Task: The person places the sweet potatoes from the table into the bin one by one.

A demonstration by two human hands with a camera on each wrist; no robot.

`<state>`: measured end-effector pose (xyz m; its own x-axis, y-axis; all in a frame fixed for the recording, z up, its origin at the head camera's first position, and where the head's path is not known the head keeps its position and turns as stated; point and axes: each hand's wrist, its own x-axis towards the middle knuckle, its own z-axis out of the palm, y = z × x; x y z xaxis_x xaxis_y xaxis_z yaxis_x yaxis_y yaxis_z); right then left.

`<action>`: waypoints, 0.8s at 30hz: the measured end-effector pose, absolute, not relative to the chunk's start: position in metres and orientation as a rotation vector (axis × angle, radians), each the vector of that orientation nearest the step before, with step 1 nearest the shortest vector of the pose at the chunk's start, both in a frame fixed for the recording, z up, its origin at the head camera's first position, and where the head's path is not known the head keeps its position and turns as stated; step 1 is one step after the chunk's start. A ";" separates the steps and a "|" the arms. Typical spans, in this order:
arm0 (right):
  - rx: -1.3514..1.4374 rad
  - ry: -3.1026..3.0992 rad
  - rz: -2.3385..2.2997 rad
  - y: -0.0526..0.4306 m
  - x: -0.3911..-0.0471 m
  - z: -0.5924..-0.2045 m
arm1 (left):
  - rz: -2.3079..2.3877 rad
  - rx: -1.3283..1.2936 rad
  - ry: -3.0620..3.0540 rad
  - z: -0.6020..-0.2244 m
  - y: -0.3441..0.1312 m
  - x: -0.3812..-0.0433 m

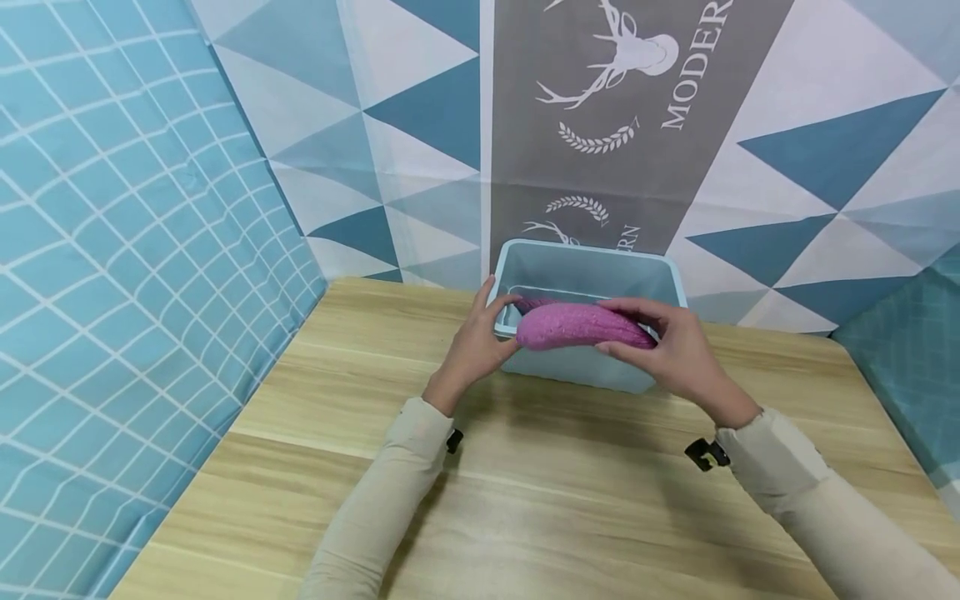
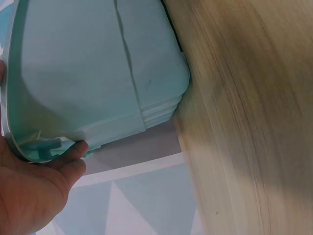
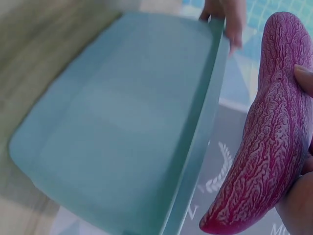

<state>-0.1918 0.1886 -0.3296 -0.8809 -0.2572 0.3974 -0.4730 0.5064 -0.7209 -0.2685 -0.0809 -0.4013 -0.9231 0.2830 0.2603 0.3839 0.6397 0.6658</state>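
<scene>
My right hand [image 1: 678,350] grips a long, wrinkled, pinkish-purple sweet potato [image 1: 558,327], held over the near rim of a light blue plastic bin [image 1: 577,367]. In the right wrist view the sweet potato [image 3: 264,132] tapers to a point, with a thumb and fingertips against its side. My left hand [image 1: 472,346] holds the bin's left end, its fingers hooked at the rim in the left wrist view [image 2: 44,186]. Behind the sweet potato a darker purple patch [image 1: 534,303] shows; I cannot tell whether it is a separate piece. Much of the bin's inside is hidden.
The bin stands on a wood-grain table [image 1: 495,517] near its back edge. Behind it hangs a triangle-patterned cloth [image 1: 420,125] with a grey deer-print panel. A blue grid-patterned cloth [image 1: 112,250] lines the left side.
</scene>
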 end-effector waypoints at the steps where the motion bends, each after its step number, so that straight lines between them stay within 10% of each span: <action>1: 0.608 -2.513 1.308 0.190 -0.196 -0.328 | -1.150 -0.561 -2.725 -0.402 -0.081 -0.268; 24: 0.248 -2.614 1.224 0.203 -0.258 -0.332 | -1.203 -0.513 -2.728 -0.403 -0.081 -0.266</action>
<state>-0.2577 0.2030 -0.3318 -0.9558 -0.0496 0.2898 -0.2544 0.6337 -0.7306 -0.2658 -0.0806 -0.4034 -0.9359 0.2586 0.2393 0.3511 0.6273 0.6951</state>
